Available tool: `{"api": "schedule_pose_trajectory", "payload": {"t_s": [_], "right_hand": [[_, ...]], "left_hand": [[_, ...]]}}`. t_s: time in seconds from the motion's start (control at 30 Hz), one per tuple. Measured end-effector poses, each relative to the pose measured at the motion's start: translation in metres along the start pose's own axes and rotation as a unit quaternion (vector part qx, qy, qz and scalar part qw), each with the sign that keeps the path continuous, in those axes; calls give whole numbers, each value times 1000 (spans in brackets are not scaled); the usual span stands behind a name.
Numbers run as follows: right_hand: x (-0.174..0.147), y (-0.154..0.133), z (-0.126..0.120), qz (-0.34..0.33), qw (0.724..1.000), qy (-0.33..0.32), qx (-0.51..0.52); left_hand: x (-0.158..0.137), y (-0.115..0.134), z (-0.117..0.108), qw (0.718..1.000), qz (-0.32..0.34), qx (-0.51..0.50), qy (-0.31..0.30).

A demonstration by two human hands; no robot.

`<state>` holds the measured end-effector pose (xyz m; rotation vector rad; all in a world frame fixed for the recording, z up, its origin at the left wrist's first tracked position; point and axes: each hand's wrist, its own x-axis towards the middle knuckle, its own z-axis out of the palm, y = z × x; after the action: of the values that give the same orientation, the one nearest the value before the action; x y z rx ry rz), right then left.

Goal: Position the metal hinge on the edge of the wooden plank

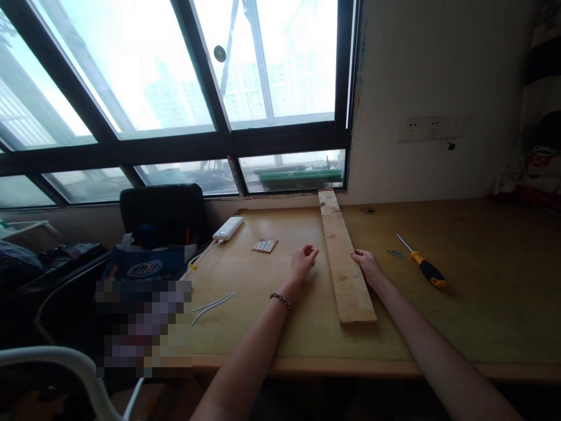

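Note:
A long wooden board (344, 263) lies on the table, its far end against the window sill. My right hand (370, 268) grips the board's right edge near the middle, with the thumb side on top and the other fingers partly hidden. Left of the board, a small gap away, is my left hand (303, 263), its fingers loosely curled and apart, with nothing visible in them. To the right lies a screwdriver (427, 269) with a yellow and black handle. Several screws (395, 254) rest beside its shaft. A small wooden piece with metal on it (265, 245) sits farther left.
A white power bank (228, 228) with a cable is on the table's far left. Another white cable (213, 302) lies nearer. A black chair (162, 213) and a blue bag (146, 263) stand left of the table (482, 316). Wall sockets (423, 127) are at the back.

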<state>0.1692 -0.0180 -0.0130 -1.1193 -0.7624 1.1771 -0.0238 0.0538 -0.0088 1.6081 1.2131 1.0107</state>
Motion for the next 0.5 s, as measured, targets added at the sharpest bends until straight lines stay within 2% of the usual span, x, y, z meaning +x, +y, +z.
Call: {"api": "schedule_pose_trajectory", "payload": {"t_s": [0.07,0.13,0.23,0.3,0.4,0.5], "right_hand": [[-1,-1,0,1,1000,-1,-3],[-1,-1,-1,6,1000,-3,-8],[-1,-1,-3,18,1000,-8,-14],[1,0,-4,22,999,-9,-24],[5,3,-8,0,999,-6,-52],[10,7,-11,-30,996,11,-77]], "left_hand": [[7,-1,-22,985,58,142,77],[12,-5,-45,950,79,269,140],[17,-15,-74,881,49,418,218],[19,-24,-87,847,1,466,256],[22,-36,-96,833,-84,479,264],[25,-43,-97,836,-108,476,252]]}}
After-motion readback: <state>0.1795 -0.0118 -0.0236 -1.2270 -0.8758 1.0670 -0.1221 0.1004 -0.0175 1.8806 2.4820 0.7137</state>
